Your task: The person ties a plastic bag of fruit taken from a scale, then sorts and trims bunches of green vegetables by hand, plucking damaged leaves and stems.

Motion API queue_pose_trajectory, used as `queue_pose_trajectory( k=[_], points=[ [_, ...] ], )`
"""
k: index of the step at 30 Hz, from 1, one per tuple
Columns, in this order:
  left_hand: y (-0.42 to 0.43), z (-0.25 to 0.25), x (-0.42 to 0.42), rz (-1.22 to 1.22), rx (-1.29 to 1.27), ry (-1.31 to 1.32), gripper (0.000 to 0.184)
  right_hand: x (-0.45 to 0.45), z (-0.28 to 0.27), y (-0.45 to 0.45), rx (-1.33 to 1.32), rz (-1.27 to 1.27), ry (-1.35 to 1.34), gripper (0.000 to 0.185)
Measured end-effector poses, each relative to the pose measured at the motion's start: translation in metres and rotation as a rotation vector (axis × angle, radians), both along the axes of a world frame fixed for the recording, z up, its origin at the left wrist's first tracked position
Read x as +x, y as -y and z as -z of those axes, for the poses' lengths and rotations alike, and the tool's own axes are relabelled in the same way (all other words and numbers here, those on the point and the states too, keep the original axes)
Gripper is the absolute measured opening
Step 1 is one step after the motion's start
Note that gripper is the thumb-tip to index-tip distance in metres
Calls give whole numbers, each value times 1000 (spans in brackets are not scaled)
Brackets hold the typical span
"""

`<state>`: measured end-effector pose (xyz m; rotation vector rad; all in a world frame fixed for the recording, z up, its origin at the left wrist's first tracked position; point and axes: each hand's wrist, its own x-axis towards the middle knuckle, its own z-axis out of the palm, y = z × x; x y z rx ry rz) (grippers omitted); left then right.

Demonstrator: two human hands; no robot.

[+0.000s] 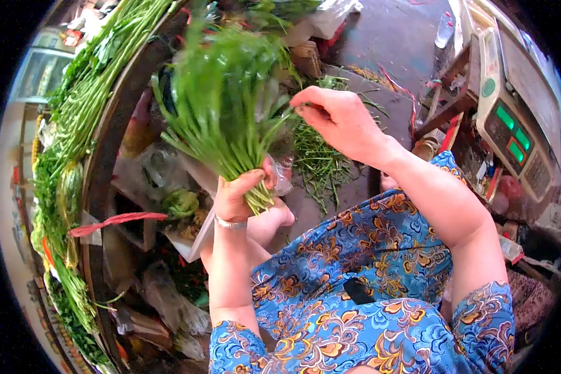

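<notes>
My left hand (240, 190) is wrapped round the stems of a large bunch of leafy greens (221, 106), whose leafy tops fan upward and are blurred. To the right of the bunch, my right hand (336, 121) is raised with its thumb and fingers pinched at the bunch's outer edge; whatever lies between the fingertips is too small to make out. Below my right hand, a loose pile of cut green stems (321, 165) lies on the dark floor.
Long-stemmed greens (100, 93) line a curved shelf edge at the left. A digital scale (502, 118) with green lit displays stands at the right. Clear plastic bags (162, 168) lie beyond my left forearm. A plastic bottle (444, 30) is at the top right.
</notes>
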<state>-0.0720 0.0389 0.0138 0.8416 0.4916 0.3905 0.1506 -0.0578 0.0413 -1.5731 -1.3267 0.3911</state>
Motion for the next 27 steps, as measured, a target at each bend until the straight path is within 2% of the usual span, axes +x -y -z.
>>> queue_pose_trajectory(
  k=[1,3,5,6,7,9,10,13,15,19,24,27],
  points=[
    [-6,9,-5,6,-183,126,33,1,-3,0,-86,-4,-24,18],
    [-2,20,14,-19,-135,-427,30,-1,4,-5,-92,-56,-23,15],
    [20,20,31,-32,-1,-193,26,1,-2,-2,12,37,261,9],
    [21,13,30,-19,-54,-148,25,1,-4,0,41,63,290,10],
    [14,6,28,12,2,-194,28,0,-5,1,32,69,285,10],
    [4,11,25,-16,-43,-145,28,0,-9,-2,164,211,334,19],
    [4,8,25,14,-1,-130,27,1,-7,-2,139,247,325,29],
    [12,4,28,10,-28,-107,25,8,-8,-5,179,265,271,33],
    [10,11,27,36,-59,-79,26,8,-13,-2,209,257,272,31],
    [15,5,27,20,-92,-107,26,-2,-12,1,246,121,458,24],
    [17,12,26,131,-81,42,30,-18,-9,2,209,-27,578,30],
    [17,0,24,73,-18,7,32,-20,-3,1,188,-10,605,32]
  ],
)
